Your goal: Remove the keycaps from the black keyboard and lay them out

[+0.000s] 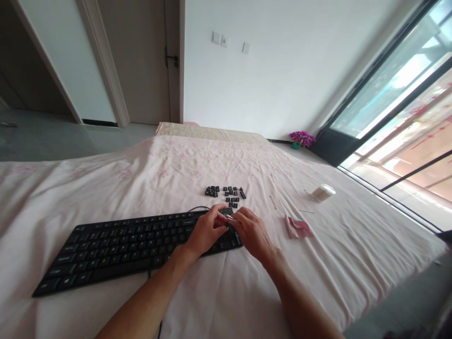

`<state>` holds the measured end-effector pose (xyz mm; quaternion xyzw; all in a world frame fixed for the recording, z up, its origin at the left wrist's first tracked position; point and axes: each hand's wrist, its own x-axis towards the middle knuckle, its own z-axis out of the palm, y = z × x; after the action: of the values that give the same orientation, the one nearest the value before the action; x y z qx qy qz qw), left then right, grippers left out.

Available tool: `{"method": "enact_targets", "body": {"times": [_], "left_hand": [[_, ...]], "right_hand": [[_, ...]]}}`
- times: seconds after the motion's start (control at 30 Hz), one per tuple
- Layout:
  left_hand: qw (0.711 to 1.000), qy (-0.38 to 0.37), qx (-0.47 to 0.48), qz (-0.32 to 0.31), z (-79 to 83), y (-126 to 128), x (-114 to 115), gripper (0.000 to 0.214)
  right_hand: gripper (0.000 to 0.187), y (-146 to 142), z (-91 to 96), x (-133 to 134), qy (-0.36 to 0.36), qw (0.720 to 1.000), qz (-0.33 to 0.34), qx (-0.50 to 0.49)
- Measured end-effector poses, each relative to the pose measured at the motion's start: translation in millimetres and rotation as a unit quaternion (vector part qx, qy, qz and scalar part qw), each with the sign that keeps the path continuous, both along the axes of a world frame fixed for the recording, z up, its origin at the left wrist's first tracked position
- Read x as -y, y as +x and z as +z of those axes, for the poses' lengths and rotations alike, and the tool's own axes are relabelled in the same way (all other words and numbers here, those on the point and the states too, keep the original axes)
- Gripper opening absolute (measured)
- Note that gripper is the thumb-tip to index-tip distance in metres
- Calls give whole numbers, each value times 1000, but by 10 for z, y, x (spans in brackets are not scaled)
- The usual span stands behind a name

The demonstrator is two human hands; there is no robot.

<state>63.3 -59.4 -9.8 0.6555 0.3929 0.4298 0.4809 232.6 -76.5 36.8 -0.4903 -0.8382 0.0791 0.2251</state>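
A black keyboard (123,245) lies slantwise on the pale pink sheet. Over its right end, my right hand (252,230) is closed on a thin silver tool (229,217) that looks like tweezers. My left hand (208,228) meets it from the other side, fingers and thumb pinched around the tool's tip; whatever small thing they hold is hidden. Just beyond the hands, several loose black keycaps (231,193) lie in small groups on the sheet. The keys beneath my fingers are mostly covered.
To the right lie a folded pink cloth (296,227), a white cylindrical container (323,192) on its side and a few cotton swabs (274,202). A cable (198,207) curves behind the keyboard. Purple flowers (302,138) stand on the floor near the glass door.
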Motion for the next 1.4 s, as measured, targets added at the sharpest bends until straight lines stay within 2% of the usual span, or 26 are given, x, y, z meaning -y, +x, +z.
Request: {"method": "enact_targets", "body": {"times": [0.1,0.2,0.4,0.53,0.57,0.73,0.87,0.97,1.03,1.13,1.2,1.3,1.4], "left_hand": [[999,-25,45,-5,-35,11,-11,63],[999,-26,45,-10,-46,18,-9,67],[998,-36,56,-9,-43,16,-13,70],[1000,-11,19,18,-36,20,-19,64],[1000,-2,13,22,-33,22,-18,62],[999,21,19,35,38,-10,-16,45],[995,67,-28,62,214,-186,-75,31],[981,116,-101,116,328,-430,-166,23],[965,135,-179,137,335,-620,-234,21],[924,140,-325,143,234,-887,-307,22],[904,127,-387,129,136,-1026,-316,25],[893,116,-425,90,26,-1156,-274,32],[887,124,-438,82,-15,-1219,-215,32]], "right_hand": [[14,49,-18,-8,-29,999,-34,-11],[7,53,-41,5,-40,998,-43,-26],[5,144,-155,-125,-54,991,-56,-106],[14,385,-295,-458,-67,970,-177,-153],[15,447,-331,-549,-69,967,-189,-153],[17,606,-509,-845,-91,966,-193,-143],[19,612,-605,-903,-98,967,-192,-136],[23,624,-602,-893,-92,965,-206,-130],[25,631,-562,-849,-85,965,-214,-126],[28,613,-484,-700,-91,967,-208,-118],[27,575,-444,-557,-113,969,-189,-114],[27,488,-418,-340,-149,971,-154,-110],[28,376,-417,-199,-171,970,-133,-109]]}}
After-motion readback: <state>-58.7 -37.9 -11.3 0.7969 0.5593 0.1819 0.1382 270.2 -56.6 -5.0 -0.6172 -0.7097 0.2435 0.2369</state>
